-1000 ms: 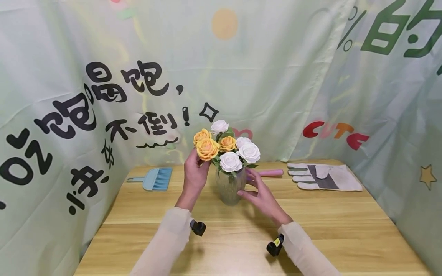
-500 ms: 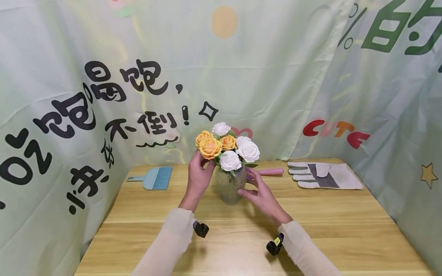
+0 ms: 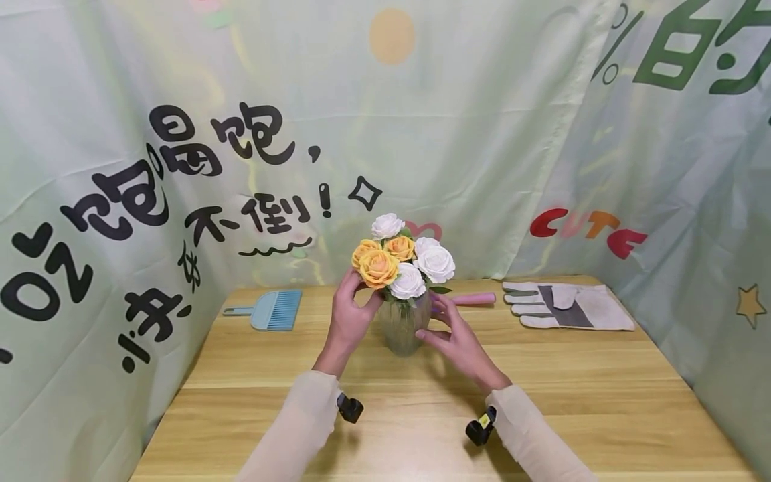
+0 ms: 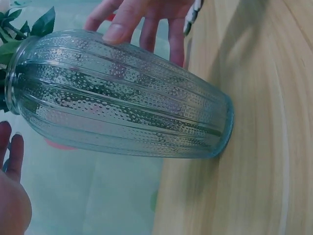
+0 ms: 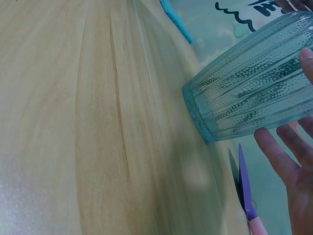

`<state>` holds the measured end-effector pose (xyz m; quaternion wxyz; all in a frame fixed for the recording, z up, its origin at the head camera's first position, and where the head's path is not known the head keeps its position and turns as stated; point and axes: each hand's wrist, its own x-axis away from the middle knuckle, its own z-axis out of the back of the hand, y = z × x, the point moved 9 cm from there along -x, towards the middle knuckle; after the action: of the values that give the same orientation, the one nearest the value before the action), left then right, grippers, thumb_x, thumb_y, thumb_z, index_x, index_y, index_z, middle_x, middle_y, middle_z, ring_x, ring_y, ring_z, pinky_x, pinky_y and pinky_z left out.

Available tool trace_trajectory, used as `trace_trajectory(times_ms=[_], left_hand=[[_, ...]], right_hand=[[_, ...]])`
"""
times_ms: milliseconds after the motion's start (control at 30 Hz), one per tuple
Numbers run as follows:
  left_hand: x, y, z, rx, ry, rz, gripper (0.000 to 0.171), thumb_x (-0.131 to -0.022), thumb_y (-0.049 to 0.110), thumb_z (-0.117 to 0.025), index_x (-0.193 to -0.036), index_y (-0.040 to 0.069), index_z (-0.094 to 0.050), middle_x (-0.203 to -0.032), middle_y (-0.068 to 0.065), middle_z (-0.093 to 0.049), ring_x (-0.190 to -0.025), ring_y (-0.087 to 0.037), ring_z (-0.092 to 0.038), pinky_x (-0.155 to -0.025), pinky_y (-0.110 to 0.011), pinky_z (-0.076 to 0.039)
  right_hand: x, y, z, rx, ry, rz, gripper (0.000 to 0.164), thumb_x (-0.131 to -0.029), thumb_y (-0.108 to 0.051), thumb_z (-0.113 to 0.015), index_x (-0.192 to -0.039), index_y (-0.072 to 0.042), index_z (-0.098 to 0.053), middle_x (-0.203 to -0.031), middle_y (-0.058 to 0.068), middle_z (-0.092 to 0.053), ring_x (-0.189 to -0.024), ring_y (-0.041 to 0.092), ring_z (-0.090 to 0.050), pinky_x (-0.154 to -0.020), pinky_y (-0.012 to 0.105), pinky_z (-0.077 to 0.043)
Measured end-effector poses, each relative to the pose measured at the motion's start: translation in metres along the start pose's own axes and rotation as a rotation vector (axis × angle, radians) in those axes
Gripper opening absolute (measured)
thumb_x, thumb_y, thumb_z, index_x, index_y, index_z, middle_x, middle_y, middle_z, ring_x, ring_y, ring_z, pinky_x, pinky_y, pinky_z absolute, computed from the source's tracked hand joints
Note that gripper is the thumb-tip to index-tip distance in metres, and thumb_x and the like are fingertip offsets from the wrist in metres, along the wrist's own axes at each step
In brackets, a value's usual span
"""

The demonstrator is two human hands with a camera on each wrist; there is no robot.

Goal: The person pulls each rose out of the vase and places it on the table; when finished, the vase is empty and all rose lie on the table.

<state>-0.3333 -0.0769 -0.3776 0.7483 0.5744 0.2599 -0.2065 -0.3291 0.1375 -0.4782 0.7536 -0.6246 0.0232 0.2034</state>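
A ribbed clear glass vase (image 3: 402,331) stands upright on the table, filled with yellow roses (image 3: 378,269) and white roses (image 3: 408,281) on leafy stems. My right hand (image 3: 454,338) steadies the vase from the right, thumb on the near side and fingers around the far side. My left hand (image 3: 349,318) is raised at the left of the vase mouth, fingers under the front yellow rose and partly hidden by it. In the left wrist view, the fingers (image 4: 15,154) of that hand are extended and apart from the glass. The lower stems show dimly through the vase (image 4: 122,98).
On the wooden table (image 3: 409,428), a blue dustpan-like tool (image 3: 277,310) with a toothed edge lies at the back left. Behind the vase is a purple-bladed tool with a pink handle (image 3: 472,299). A white and grey work glove (image 3: 569,306) lies at the right; printed curtains hang behind.
My left hand has moved right and slightly down, its thumb spreading away from the fingers. The yellow roses have shifted right, closer to the white ones. My right hand has stayed on the vase.
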Motion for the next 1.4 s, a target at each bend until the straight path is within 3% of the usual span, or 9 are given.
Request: trace_trajectory(times_ms=[100,300,533,733,833,1100,1267,1400], left_hand=[[0.0016,0.001,-0.0011,0.018,-0.015,-0.011,0.046,-0.094,0.001,-0.076,-0.14,0.004,-0.07,-0.139,-0.016,-0.069,-0.124,-0.033,-0.065,-0.109,-0.048,-0.058],[0.0035,0.0042,-0.0033,-0.026,-0.022,-0.051,0.031,-0.094,0.002,-0.081,-0.125,0.005,-0.077,-0.128,-0.013,-0.074,-0.119,-0.033,-0.064,-0.104,-0.061,-0.057],[0.0037,0.0049,-0.0031,-0.094,0.008,-0.072,0.011,-0.098,0.003,-0.079,-0.108,0.002,-0.075,-0.108,-0.016,-0.072,-0.109,-0.04,-0.064,-0.096,-0.05,-0.058],[0.0047,0.0065,-0.0054,-0.122,-0.011,-0.107,0.015,-0.094,-0.001,-0.08,-0.107,0.001,-0.074,-0.107,-0.016,-0.073,-0.108,-0.04,-0.064,-0.096,-0.052,-0.06],[0.0049,0.0059,-0.0068,-0.122,-0.019,-0.093,0.016,-0.092,-0.001,-0.082,-0.105,0.0,-0.074,-0.11,-0.017,-0.072,-0.109,-0.036,-0.064,-0.096,-0.055,-0.059],[0.0022,0.0088,-0.0088,-0.098,-0.007,-0.07,0.007,-0.093,-0.001,-0.081,-0.098,0.001,-0.076,-0.113,-0.016,-0.073,-0.108,-0.034,-0.064,-0.095,-0.049,-0.062],[0.0011,0.0051,-0.005,-0.035,0.017,-0.028,0.006,-0.098,0.002,-0.077,-0.103,0.0,-0.075,-0.11,-0.015,-0.073,-0.113,-0.032,-0.066,-0.1,-0.051,-0.062],[0.0008,0.0013,-0.0039,-0.022,0.003,0.009,0.012,-0.097,0.002,-0.077,-0.108,-0.002,-0.077,-0.117,-0.017,-0.07,-0.115,-0.033,-0.064,-0.102,-0.053,-0.059]], right_hand=[[0.0,0.0001,-0.0003,-0.003,-0.002,0.001,0.086,-0.1,-0.009,-0.08,-0.17,-0.025,-0.031,-0.172,0.018,-0.039,-0.152,0.045,-0.046,-0.11,0.036,-0.061],[-0.0006,0.0008,-0.0004,-0.015,0.002,0.001,0.087,-0.1,-0.007,-0.08,-0.17,-0.021,-0.031,-0.171,0.019,-0.04,-0.152,0.045,-0.047,-0.111,0.036,-0.061],[-0.0005,0.0011,0.0001,0.002,0.008,-0.01,0.086,-0.1,-0.008,-0.079,-0.17,-0.019,-0.03,-0.172,0.019,-0.038,-0.152,0.045,-0.046,-0.111,0.037,-0.061],[-0.0002,0.0003,0.0001,-0.002,0.009,-0.01,0.087,-0.1,-0.008,-0.079,-0.17,-0.017,-0.028,-0.17,0.021,-0.04,-0.152,0.046,-0.047,-0.112,0.04,-0.06],[-0.0003,0.0003,0.0002,-0.002,0.011,-0.012,0.087,-0.1,-0.008,-0.079,-0.17,-0.017,-0.028,-0.17,0.021,-0.04,-0.151,0.045,-0.047,-0.112,0.041,-0.06],[0.0003,0.0014,0.0009,-0.001,0.017,-0.006,0.086,-0.1,-0.007,-0.079,-0.17,-0.016,-0.029,-0.168,0.021,-0.042,-0.15,0.045,-0.048,-0.111,0.039,-0.061],[0.0003,0.0005,-0.0002,-0.002,0.016,0.003,0.086,-0.1,-0.006,-0.079,-0.17,-0.016,-0.029,-0.168,0.022,-0.042,-0.15,0.046,-0.048,-0.11,0.04,-0.061],[0.0,0.0019,0.0004,0.006,0.019,0.003,0.087,-0.1,-0.006,-0.078,-0.17,-0.015,-0.028,-0.168,0.023,-0.041,-0.15,0.047,-0.048,-0.11,0.037,-0.061]])
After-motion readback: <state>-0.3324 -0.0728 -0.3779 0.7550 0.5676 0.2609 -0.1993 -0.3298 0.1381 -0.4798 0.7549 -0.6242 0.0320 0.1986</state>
